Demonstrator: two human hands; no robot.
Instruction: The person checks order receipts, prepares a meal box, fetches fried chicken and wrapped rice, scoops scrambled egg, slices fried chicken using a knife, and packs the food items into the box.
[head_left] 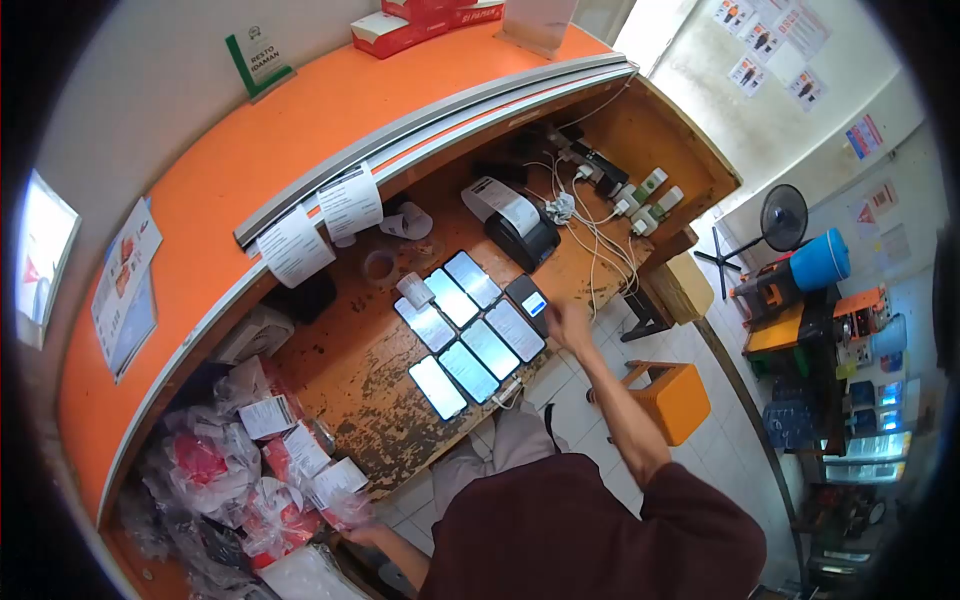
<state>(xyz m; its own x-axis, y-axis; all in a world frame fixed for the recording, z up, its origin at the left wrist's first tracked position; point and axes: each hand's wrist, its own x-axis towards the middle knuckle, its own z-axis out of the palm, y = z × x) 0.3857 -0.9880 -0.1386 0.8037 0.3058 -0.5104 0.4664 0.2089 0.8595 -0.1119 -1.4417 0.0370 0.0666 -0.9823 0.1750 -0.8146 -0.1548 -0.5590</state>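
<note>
My right hand (570, 328) is at the right edge of a dark phone (527, 303) with a small white-and-blue patch lit on its screen. Its fingers look closed on the phone's side. Left of it, several phones with bright screens (452, 297) lie in rows on the worn wooden desk (350, 410). A curled paper slip (415, 290) covers part of one phone. Low in the view, my left hand (365, 532) grips the edge of a clear plastic bag (345, 508) with red in it; its fingertips are partly hidden.
A receipt printer (520, 235) with paper out stands behind the phones, beside white cables and a power strip (600, 170). Printed receipts (295, 247) hang from the orange counter (330, 110). Bagged packages (200, 455) pile up at left. An orange stool (670, 402) stands at right.
</note>
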